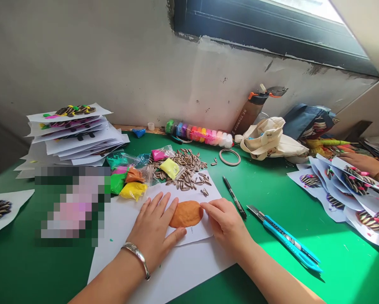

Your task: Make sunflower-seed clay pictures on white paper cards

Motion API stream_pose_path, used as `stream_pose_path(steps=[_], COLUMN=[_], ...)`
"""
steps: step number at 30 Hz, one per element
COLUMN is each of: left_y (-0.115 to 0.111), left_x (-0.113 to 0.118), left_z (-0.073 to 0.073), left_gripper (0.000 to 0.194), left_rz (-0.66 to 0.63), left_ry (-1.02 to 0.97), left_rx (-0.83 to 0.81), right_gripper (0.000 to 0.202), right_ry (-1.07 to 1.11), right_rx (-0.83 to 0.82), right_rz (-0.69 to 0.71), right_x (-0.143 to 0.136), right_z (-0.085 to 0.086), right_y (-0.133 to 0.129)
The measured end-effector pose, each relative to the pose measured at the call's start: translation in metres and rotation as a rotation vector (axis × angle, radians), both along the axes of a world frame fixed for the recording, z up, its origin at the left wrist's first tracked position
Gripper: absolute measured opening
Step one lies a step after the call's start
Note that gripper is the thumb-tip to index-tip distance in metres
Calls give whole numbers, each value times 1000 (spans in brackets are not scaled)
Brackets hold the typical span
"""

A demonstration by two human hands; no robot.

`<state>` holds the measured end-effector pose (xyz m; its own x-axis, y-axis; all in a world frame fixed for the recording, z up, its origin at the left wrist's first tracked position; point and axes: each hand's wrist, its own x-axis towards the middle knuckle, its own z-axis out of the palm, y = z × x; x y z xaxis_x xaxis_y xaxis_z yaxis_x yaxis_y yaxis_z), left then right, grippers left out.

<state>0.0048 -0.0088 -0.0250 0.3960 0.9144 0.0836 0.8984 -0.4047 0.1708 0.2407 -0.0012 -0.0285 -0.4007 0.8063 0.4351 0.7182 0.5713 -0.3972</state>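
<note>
A flattened oval of orange modelling clay (185,214) lies on a sheet of white paper (208,185), on top of a larger white sheet (173,270). My left hand (156,226) rests flat with fingers spread, its index finger and thumb along the clay's left side. At the opposite edge, the index fingertip of my right hand (226,221) touches the clay while the other fingers curl loosely beneath; I see nothing held in it. Striped sunflower seeds (189,166) are heaped just beyond the paper, a few lying on it.
Bags of coloured clay (134,190) sit behind my left hand. A black pen (234,197) and blue utility knife (292,240) lie to the right. Stacked seed pictures (75,143) stand back left; more pictures (335,190) lie right, beside another person's hand (363,162). A bottle (251,112) leans behind.
</note>
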Motion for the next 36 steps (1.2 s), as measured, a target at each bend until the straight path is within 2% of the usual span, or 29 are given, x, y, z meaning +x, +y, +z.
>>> stream_pose_path(steps=[12,21,28,33,36], left_y=[-1,-2,-2,-2,-3], left_x=[2,3,4,5,6], left_z=[6,6,5,7,8], left_gripper=[66,66,66,67,68], left_rz=[23,15,21,24,33], left_ry=[9,-20,-21,-19,-5], left_rx=[-71,-55,-53,-52,-70], right_gripper=[39,37,36,38,38], right_ry=[-23,-167,91,-95,-78], right_rx=[-18,-4,-105,-11,-33], right_rz=[32,9,41,55,45], right_x=[4,-2,7,5,5], right_z=[0,6,1,0,-1], right_y=[0,1,5,5,5])
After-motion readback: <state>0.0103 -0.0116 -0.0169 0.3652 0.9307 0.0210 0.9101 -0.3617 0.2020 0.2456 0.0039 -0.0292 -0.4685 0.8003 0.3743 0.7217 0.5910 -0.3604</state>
